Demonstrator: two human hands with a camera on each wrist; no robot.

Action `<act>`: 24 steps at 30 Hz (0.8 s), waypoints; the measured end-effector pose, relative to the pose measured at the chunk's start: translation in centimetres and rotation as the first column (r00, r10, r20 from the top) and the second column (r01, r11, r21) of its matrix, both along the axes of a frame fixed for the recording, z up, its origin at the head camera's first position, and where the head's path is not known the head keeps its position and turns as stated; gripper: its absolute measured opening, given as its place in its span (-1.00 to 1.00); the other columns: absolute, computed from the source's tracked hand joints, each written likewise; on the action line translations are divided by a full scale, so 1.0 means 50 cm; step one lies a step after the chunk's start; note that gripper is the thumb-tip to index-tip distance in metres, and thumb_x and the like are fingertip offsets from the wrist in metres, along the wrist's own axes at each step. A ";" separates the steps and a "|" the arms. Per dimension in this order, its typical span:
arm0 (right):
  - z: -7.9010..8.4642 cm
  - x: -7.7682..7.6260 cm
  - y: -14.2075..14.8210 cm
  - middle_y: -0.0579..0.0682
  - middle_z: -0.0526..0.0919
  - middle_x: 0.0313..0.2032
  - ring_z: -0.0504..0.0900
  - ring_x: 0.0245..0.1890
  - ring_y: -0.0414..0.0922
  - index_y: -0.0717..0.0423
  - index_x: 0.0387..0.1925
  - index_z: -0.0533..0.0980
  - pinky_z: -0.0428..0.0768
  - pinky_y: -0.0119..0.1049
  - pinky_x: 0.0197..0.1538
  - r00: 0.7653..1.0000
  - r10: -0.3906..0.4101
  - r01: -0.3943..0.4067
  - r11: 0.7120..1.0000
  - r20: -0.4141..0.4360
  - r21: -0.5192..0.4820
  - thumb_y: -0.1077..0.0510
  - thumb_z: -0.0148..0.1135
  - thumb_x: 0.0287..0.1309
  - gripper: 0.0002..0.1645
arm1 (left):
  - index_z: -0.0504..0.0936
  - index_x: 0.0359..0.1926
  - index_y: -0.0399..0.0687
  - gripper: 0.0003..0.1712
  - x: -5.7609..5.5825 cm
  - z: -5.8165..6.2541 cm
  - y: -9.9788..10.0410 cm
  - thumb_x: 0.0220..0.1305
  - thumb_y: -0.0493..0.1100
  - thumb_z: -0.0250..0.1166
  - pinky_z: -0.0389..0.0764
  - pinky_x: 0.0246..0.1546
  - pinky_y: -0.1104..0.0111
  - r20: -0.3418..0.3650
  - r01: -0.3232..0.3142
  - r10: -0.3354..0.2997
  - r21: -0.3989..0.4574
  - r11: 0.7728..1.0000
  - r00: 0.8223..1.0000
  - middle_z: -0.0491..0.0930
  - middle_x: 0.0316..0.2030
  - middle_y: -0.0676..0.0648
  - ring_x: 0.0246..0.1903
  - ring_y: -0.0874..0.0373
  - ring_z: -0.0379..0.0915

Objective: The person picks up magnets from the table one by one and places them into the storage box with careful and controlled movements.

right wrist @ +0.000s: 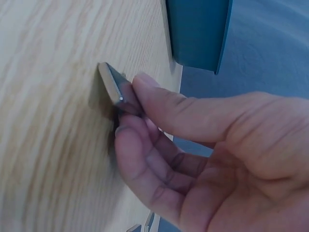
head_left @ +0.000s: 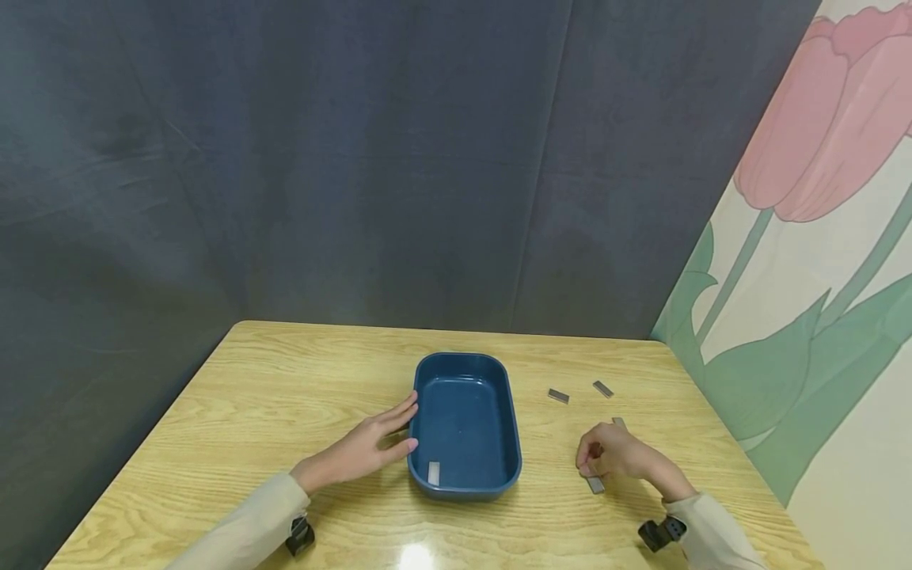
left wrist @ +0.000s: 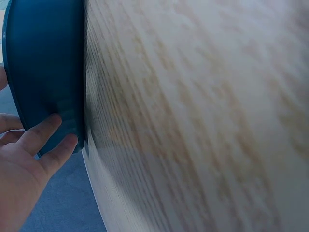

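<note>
A deep blue rectangular tray (head_left: 461,427) stands on the wooden table with one small silvery bar (head_left: 433,473) lying in its near left corner. My left hand (head_left: 370,443) rests spread against the tray's left side, fingers fairly straight; the left wrist view shows its fingertips (left wrist: 55,121) on the outer wall. To the right of the tray, my right hand (head_left: 614,453) pinches a flat grey metal bar (right wrist: 116,89) between thumb and fingers. In the right wrist view this bar is tilted close over the wood, its lower part hidden by the fingers.
Two more small grey bars (head_left: 559,396) (head_left: 602,389) lie on the table (head_left: 321,372) right of the tray. The end of another bar (head_left: 618,422) shows just beyond my right hand. A dark curtain (head_left: 392,158) hangs behind, and a tulip-painted wall (head_left: 798,317) borders the right side.
</note>
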State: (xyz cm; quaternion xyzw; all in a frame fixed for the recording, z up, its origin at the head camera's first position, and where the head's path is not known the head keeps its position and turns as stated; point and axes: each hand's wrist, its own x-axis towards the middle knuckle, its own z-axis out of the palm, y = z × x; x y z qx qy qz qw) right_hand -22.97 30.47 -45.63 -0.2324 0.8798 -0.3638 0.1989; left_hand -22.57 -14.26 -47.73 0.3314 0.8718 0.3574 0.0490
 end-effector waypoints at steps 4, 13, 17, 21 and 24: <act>0.002 -0.001 0.002 0.03 0.61 -0.50 0.49 -0.56 -0.19 0.27 -0.43 0.61 0.56 -0.30 -0.54 1.000 0.009 -0.009 1.000 0.001 -0.001 0.45 0.34 0.12 -0.91 | 0.08 0.53 -0.18 -0.18 0.000 -0.001 0.000 0.49 0.18 0.08 0.16 0.37 0.00 -0.005 0.002 -0.002 0.001 1.000 1.000 -0.12 0.55 -0.08 0.47 -0.02 -0.11; 0.005 -0.003 0.005 0.05 0.62 -0.49 0.46 -0.57 -0.20 0.30 -0.39 0.64 0.53 -0.32 -0.54 0.999 0.021 -0.020 1.000 0.030 -0.021 0.45 0.30 0.16 -0.94 | 0.09 0.52 -0.19 -0.18 0.001 -0.003 -0.001 0.49 0.18 0.08 0.15 0.38 0.00 -0.009 0.000 0.000 0.004 1.000 1.000 -0.11 0.55 -0.08 0.47 -0.01 -0.10; 0.004 -0.005 0.006 0.06 0.61 -0.49 0.42 -0.57 -0.21 0.31 -0.38 0.64 0.48 -0.35 -0.54 0.999 0.020 -0.018 0.999 0.046 -0.036 0.46 0.28 0.17 -0.93 | 0.09 0.52 -0.19 -0.18 0.000 -0.003 -0.001 0.49 0.18 0.08 0.15 0.37 0.00 -0.008 0.000 0.000 0.007 1.000 1.000 -0.11 0.55 -0.07 0.47 -0.01 -0.10; 0.003 -0.008 0.005 0.06 0.62 -0.48 0.42 -0.56 -0.21 0.31 -0.37 0.64 0.47 -0.36 -0.52 0.998 0.028 -0.026 0.999 0.048 -0.043 0.46 0.27 0.19 -0.92 | 0.09 0.52 -0.19 -0.19 0.000 -0.003 0.000 0.49 0.17 0.08 0.15 0.38 0.01 -0.011 0.001 -0.001 0.008 1.000 1.000 -0.11 0.55 -0.08 0.47 -0.01 -0.10; 0.003 -0.010 0.004 0.04 0.62 -0.49 0.43 -0.56 -0.22 0.30 -0.38 0.63 0.49 -0.36 -0.52 0.999 0.038 -0.037 0.999 0.033 -0.037 0.47 0.25 0.19 -0.89 | 0.09 0.52 -0.19 -0.18 0.000 -0.002 0.000 0.49 0.18 0.08 0.15 0.37 0.00 -0.013 0.002 -0.002 0.007 1.000 1.000 -0.11 0.55 -0.08 0.47 -0.02 -0.10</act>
